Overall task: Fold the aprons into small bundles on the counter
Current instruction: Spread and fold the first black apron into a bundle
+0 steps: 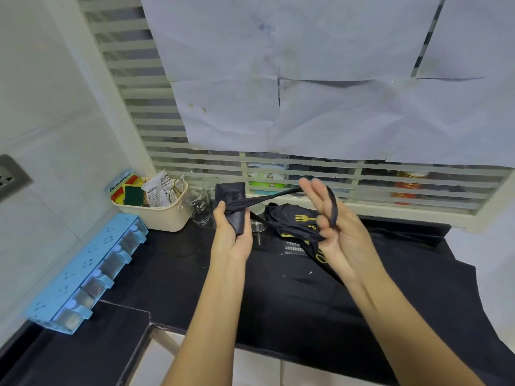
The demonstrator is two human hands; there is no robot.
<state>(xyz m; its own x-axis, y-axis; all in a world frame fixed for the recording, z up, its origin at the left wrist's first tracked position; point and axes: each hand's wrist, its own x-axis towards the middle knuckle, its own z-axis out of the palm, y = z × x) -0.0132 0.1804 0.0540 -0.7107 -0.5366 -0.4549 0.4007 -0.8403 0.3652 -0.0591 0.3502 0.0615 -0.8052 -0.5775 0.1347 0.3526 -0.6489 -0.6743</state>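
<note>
Holding apron bundle (232,203), strap (269,198) taut, over counter (178,260)

Ahead of you a white slatted window grille (133,87) fills the back wall, most of it covered by creased white paper sheets (306,65). On your left is a white tiled wall (55,107) with a grey socket plate (11,174). Below you runs the black stone table (181,260), with a pale blue plastic spice rack (83,274) along the wall's foot and a cream plastic basket (156,215) in the corner. Pale floor tiles (256,366) show past its near edge.
</note>
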